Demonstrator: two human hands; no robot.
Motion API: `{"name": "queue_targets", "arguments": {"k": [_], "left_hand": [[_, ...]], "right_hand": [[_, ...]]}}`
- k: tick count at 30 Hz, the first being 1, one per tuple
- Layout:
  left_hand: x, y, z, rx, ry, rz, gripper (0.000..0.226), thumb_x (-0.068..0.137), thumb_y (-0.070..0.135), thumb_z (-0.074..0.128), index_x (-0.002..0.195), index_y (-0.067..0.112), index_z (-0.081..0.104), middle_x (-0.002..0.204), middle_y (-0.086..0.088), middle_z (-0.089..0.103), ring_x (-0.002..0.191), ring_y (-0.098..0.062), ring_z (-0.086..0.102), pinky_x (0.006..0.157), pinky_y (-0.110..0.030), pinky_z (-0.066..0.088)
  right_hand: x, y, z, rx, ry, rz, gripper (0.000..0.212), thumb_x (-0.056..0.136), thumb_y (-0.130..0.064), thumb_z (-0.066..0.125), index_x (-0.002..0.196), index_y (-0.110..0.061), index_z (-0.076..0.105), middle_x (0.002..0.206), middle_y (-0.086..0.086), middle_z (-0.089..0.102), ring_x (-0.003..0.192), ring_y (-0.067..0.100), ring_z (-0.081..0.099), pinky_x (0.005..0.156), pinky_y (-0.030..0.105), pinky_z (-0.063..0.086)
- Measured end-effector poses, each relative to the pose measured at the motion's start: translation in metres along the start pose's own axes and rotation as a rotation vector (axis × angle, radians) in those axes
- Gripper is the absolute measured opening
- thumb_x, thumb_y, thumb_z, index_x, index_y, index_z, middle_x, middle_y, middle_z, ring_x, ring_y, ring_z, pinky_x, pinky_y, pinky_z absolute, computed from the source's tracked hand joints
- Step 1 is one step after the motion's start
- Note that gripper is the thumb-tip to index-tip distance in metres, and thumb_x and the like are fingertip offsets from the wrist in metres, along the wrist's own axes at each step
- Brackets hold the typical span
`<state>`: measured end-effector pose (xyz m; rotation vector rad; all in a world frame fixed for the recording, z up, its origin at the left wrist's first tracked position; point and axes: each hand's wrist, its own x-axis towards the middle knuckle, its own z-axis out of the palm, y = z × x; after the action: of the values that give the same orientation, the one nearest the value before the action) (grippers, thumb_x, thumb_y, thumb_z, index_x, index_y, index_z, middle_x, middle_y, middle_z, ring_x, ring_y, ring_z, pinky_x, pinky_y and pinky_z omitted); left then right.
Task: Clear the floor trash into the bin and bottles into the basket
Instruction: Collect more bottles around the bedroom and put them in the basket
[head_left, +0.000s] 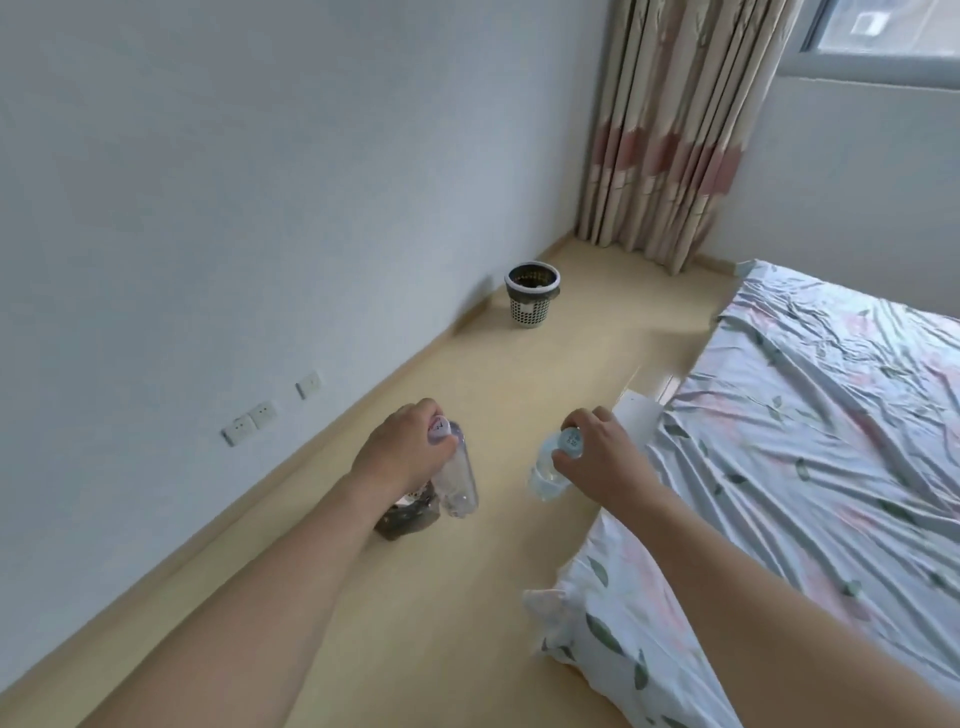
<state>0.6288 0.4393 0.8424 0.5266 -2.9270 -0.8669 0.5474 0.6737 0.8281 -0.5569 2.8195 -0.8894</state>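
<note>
Both my forearms reach out over the floor (467, 597), left hand (400, 452) fingers curled round one clear bottle (460, 483), right hand (597, 452) pinching another clear bottle (545, 475) by its cap.

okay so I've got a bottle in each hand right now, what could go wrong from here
1. Both hands, left hand and right hand, grip the bottles only near the caps, so the left bottle or right bottle could slip.
2. Dark trash below the left bottle could be forgotten.
3. Only the bin shows; bottles might wrongly land there.

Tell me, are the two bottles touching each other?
Apart. The head view shows bare floor between the left bottle and the right bottle, each held in its own hand.
</note>
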Motion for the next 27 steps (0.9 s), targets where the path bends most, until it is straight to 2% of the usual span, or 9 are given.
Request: {"name": "queue_targets", "arguments": {"k": [4, 8, 16, 22, 27], "left_hand": [[0.088, -0.012, -0.02, 0.042, -0.036, 0.079, 0.016, 0.084, 0.037, 0.054, 0.089, 0.022, 0.052, 0.087, 0.002, 0.058, 0.078, -0.019, 0.056, 0.064, -0.031, 0.046], [0.172, -0.015, -0.023, 0.069, -0.041, 0.123, 0.019, 0.084, 0.039, 0.054, 0.086, 0.021, 0.05, 0.085, 0.002, 0.056, 0.075, -0.02, 0.055, 0.063, -0.03, 0.044], [0.366, -0.009, -0.022, 0.024, -0.039, 0.137, 0.016, 0.084, 0.036, 0.057, 0.087, 0.022, 0.052, 0.088, 0.005, 0.058, 0.08, -0.019, 0.057, 0.062, -0.027, 0.041], [0.514, 0.022, -0.034, 0.018, -0.027, 0.131, 0.017, 0.084, 0.037, 0.058, 0.093, 0.023, 0.055, 0.09, 0.004, 0.06, 0.081, -0.018, 0.057, 0.059, -0.026, 0.039], [0.624, 0.04, -0.036, 0.017, -0.054, 0.155, 0.021, 0.084, 0.039, 0.059, 0.095, 0.022, 0.055, 0.091, 0.002, 0.06, 0.081, -0.019, 0.056, 0.061, -0.026, 0.039]], "right_hand": [[0.055, -0.015, 0.005, 0.002, 0.084, 0.101, 0.025, 0.083, -0.029, 0.064, 0.105, -0.017, 0.056, 0.099, -0.001, 0.046, 0.078, 0.019, 0.055, 0.067, 0.026, 0.043], [0.124, -0.015, 0.012, 0.014, 0.095, 0.192, 0.027, 0.084, -0.028, 0.065, 0.106, -0.014, 0.057, 0.097, -0.002, 0.044, 0.079, 0.021, 0.055, 0.07, 0.026, 0.044], [0.318, -0.003, 0.017, 0.066, 0.156, 0.187, 0.026, 0.084, -0.029, 0.064, 0.106, -0.018, 0.058, 0.102, -0.001, 0.048, 0.082, 0.02, 0.056, 0.075, 0.032, 0.05], [0.461, 0.015, -0.016, 0.087, 0.177, 0.185, 0.025, 0.085, -0.028, 0.064, 0.107, -0.017, 0.059, 0.102, 0.0, 0.048, 0.08, 0.022, 0.057, 0.067, 0.026, 0.044], [0.563, 0.028, -0.034, 0.077, 0.18, 0.192, 0.026, 0.085, -0.028, 0.064, 0.108, -0.017, 0.059, 0.104, 0.001, 0.049, 0.081, 0.023, 0.058, 0.071, 0.03, 0.048]]}}
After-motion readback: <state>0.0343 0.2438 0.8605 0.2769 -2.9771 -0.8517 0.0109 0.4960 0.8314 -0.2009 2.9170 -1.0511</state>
